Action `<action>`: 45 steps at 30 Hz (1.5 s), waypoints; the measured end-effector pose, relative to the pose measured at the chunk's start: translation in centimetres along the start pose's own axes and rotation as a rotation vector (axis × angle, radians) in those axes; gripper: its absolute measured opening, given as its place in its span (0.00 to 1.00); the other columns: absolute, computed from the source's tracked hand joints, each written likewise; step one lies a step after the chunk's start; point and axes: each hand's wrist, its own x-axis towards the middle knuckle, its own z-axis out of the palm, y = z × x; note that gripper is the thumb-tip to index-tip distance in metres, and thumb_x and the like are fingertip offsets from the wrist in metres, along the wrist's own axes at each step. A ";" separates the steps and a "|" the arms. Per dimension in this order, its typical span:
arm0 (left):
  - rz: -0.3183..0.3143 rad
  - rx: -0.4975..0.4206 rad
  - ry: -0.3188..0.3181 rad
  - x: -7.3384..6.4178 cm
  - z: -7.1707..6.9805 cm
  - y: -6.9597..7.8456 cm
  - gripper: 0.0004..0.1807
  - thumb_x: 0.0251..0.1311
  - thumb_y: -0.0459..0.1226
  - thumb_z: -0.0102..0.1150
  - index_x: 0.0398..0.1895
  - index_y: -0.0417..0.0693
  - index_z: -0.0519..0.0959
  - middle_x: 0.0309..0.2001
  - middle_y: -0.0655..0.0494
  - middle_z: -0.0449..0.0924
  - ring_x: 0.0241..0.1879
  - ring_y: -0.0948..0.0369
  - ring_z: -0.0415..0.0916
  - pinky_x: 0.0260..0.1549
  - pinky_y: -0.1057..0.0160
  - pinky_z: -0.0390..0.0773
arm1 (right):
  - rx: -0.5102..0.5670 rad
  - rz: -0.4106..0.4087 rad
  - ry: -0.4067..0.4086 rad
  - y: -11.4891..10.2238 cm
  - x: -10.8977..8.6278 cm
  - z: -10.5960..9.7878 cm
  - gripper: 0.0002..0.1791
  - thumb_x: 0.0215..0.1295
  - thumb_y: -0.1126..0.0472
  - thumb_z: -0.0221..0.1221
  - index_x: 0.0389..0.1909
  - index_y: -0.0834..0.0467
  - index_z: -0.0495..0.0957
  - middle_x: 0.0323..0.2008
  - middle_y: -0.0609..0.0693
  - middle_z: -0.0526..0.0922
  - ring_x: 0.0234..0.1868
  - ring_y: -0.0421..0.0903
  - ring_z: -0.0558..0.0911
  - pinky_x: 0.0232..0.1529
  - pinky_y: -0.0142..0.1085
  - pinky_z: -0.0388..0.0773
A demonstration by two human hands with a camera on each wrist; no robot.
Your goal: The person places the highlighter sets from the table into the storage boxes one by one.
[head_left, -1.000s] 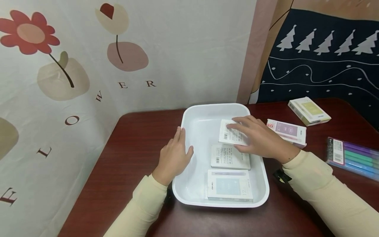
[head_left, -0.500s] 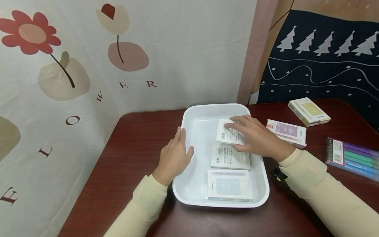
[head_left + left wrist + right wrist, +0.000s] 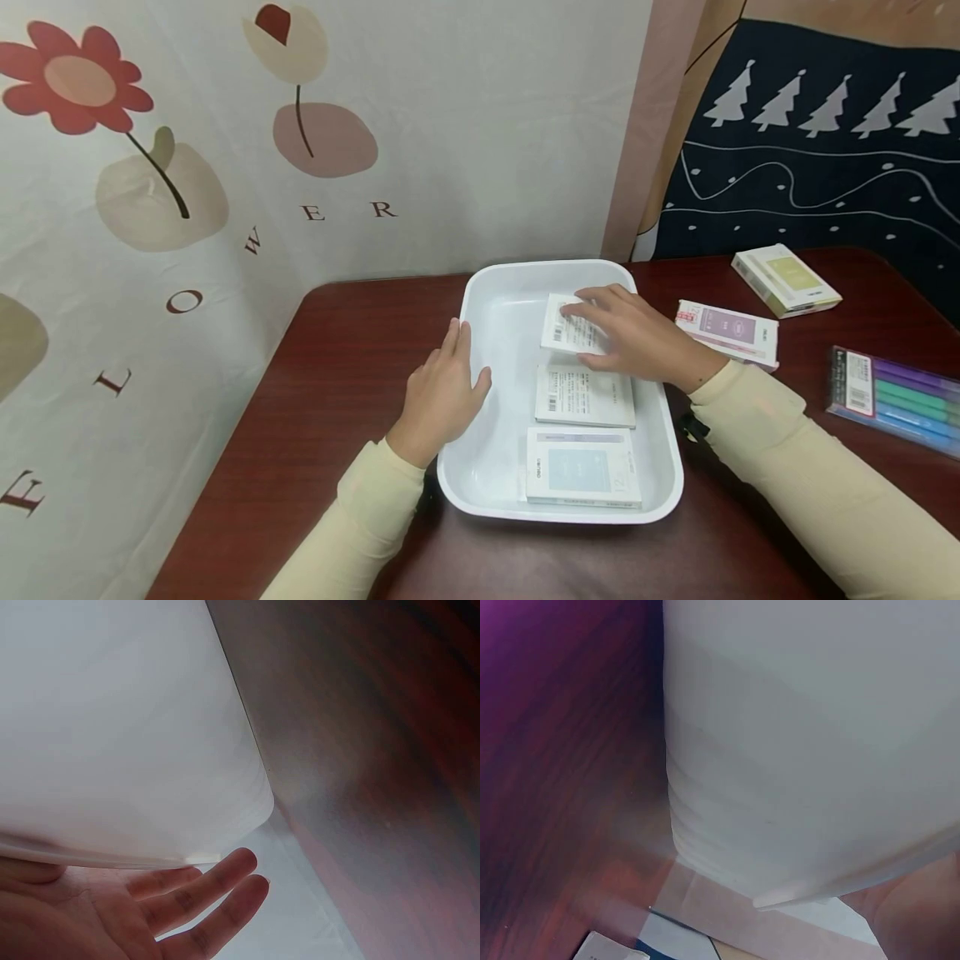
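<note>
A white tray (image 3: 491, 483) stands on the table. My left hand (image 3: 438, 400) rests at its left rim with fingers fairly straight and the thumb apart; in the left wrist view its fingers (image 3: 202, 892) lie along the rim. With thumb and fingers, my right hand (image 3: 637, 337) holds a flat white box (image 3: 562, 325), printed with small text and a barcode, at the far end of the tray. The box's right part is hidden by the hand. Nearer in the tray lie another text-side-up white box (image 3: 577, 398) and a white box with a pale blue panel (image 3: 581, 471).
Right of the tray lie a white box with a purple panel (image 3: 727, 329), a box with a yellow-green panel (image 3: 791, 279) and a clear pack of purple, green and blue pens (image 3: 900, 396). A flower-printed cloth (image 3: 487, 125) hangs behind the dark red table (image 3: 352, 358).
My right hand has moved the held white box a little to the left and farther back within the tray. My left hand and the other boxes have stayed put.
</note>
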 end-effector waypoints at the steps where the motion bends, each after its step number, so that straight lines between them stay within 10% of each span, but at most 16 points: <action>1: 0.000 -0.001 0.000 0.0 0.0 0.0 0.38 0.67 0.46 0.58 0.76 0.39 0.60 0.77 0.43 0.56 0.51 0.47 0.81 0.36 0.48 0.82 | -0.002 0.004 -0.004 0.0 0.1 0.0 0.36 0.57 0.50 0.72 0.67 0.48 0.74 0.68 0.59 0.70 0.66 0.60 0.71 0.60 0.56 0.76; 45: -0.008 -0.011 -0.023 0.0 -0.1 0.0 0.38 0.68 0.47 0.57 0.77 0.40 0.59 0.78 0.43 0.55 0.56 0.46 0.79 0.40 0.47 0.82 | 0.019 0.068 -0.081 0.8 1.5 2.0 0.36 0.56 0.50 0.73 0.67 0.49 0.74 0.67 0.58 0.73 0.65 0.57 0.73 0.63 0.55 0.71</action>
